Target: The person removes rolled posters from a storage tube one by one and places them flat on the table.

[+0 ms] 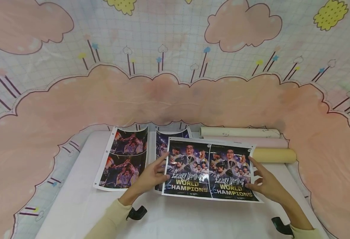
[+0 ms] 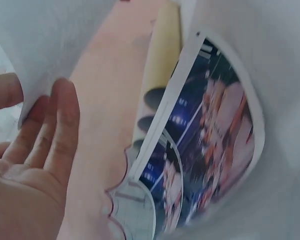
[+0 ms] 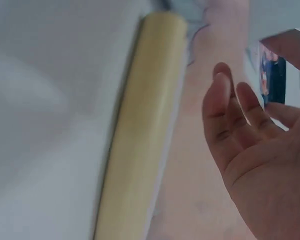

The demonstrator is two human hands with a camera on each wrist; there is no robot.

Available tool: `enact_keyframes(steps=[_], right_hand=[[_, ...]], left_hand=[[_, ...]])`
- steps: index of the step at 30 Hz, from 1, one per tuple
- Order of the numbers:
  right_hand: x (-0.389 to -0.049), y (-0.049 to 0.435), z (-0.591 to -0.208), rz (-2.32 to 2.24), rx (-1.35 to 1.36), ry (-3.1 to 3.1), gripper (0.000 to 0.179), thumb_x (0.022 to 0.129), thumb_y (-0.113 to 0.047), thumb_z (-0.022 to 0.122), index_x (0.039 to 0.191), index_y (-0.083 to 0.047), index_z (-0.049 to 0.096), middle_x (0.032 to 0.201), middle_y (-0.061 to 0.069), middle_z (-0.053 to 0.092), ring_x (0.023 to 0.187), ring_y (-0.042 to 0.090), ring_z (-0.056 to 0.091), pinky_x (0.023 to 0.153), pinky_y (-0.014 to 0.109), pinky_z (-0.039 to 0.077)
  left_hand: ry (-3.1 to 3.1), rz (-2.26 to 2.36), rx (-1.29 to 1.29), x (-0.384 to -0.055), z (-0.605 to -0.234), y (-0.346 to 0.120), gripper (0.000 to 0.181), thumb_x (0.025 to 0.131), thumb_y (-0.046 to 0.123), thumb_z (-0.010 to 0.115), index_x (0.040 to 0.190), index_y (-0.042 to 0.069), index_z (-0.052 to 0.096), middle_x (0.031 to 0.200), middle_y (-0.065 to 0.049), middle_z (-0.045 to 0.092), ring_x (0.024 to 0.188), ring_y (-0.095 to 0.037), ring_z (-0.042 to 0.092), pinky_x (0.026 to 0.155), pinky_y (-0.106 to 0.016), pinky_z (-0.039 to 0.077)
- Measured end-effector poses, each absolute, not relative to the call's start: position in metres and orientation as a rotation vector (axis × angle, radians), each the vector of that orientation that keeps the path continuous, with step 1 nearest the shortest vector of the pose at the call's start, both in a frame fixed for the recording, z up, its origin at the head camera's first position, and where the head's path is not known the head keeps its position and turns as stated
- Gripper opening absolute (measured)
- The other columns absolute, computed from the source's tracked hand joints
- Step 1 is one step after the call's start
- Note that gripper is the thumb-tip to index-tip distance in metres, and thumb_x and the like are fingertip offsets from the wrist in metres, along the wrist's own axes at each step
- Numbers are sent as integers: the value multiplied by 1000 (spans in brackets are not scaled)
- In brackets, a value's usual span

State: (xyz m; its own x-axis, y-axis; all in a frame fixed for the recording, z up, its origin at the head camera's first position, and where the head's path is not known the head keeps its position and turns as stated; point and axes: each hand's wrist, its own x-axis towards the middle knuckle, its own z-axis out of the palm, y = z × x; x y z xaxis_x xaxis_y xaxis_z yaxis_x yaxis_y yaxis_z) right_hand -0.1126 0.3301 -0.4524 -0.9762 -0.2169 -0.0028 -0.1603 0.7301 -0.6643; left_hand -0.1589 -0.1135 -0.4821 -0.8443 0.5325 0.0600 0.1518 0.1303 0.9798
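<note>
A glossy printed sheet point(image 1: 189, 169), with two matching "World Champions" group pictures side by side in a white border, is held up tilted over the table. My left hand point(image 1: 148, 177) pinches its left edge between thumb and fingers; the left wrist view shows the white back of the sheet in that hand point(image 2: 35, 160). At the opposite edge, my right hand point(image 1: 265, 186) pinches the paper, thumb on the printed face. In the right wrist view, a sliver of print shows beside the right hand point(image 3: 270, 160). Behind the held sheet lies another print point(image 1: 175, 133), mostly covered.
To the left, a curled sheet with two stacked photos point(image 1: 127, 166) lies on the white table point(image 1: 73, 196). Along the back right are a white roll point(image 1: 240, 132), a pink roll point(image 1: 271, 142) and a yellow roll point(image 1: 276, 155). Cloud-patterned fabric point(image 1: 175, 99) surrounds the table.
</note>
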Motion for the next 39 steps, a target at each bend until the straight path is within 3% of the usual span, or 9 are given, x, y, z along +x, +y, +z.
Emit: enact_keyframes(steps=[5,9,14,21,27,31,37,39], right_hand=[[-114,354,-459,-920,-289,2899,106,76,-17,83,157,-9,16,144,31,38,100,32,61,65,23,52],[-113,371,-464,-886,-272,2914,104,76,-20,83,156,-6,18,144,32,38,101,36,61,64,24,53],[-111,390,-471,-861,-260,2886,99,80,-24,81,155,-3,20,145,33,38,100,35,62,65,24,53],[-107,415,-483,-873,-213,2798,98,79,-18,80,153,3,19,144,40,35,101,43,62,68,37,53],[-105,432,-489,-868,-166,2794,93,82,-18,77,151,7,19,143,43,32,102,50,60,68,43,53],[-106,440,-490,-820,-96,2784,93,84,-22,76,151,8,18,137,44,38,102,50,61,70,48,54],[-108,454,-493,-797,-35,2765,95,85,-25,75,149,12,16,133,46,40,103,51,59,73,52,54],[-109,459,-496,-782,-31,2780,95,84,-25,76,148,13,18,132,46,40,101,50,60,73,50,54]], left_hand=[[2118,1657,685,-153,-485,-88,86,93,16,67,159,26,13,157,-30,26,111,-29,64,85,-26,57],[2093,1603,693,-149,-487,-71,89,91,19,69,159,27,12,156,-27,31,97,-13,65,83,-23,56],[2092,1561,748,-145,-490,-50,91,90,19,71,159,23,12,149,-28,42,83,-9,68,76,-23,56],[2077,1516,735,-134,-501,-12,97,85,16,75,159,23,12,151,-26,40,74,-3,68,64,-21,55],[2126,1512,700,-125,-508,18,96,83,13,75,158,15,16,145,-24,49,64,-8,68,57,-20,53],[2132,1504,670,-122,-508,34,95,84,14,75,158,14,16,147,-23,48,57,-16,67,52,-21,51],[2101,1520,593,-121,-511,56,98,83,16,75,159,13,12,149,-21,46,51,-17,65,51,-23,49],[2102,1519,583,-120,-512,62,97,84,16,74,158,10,12,136,-22,59,50,-17,64,52,-22,48]])
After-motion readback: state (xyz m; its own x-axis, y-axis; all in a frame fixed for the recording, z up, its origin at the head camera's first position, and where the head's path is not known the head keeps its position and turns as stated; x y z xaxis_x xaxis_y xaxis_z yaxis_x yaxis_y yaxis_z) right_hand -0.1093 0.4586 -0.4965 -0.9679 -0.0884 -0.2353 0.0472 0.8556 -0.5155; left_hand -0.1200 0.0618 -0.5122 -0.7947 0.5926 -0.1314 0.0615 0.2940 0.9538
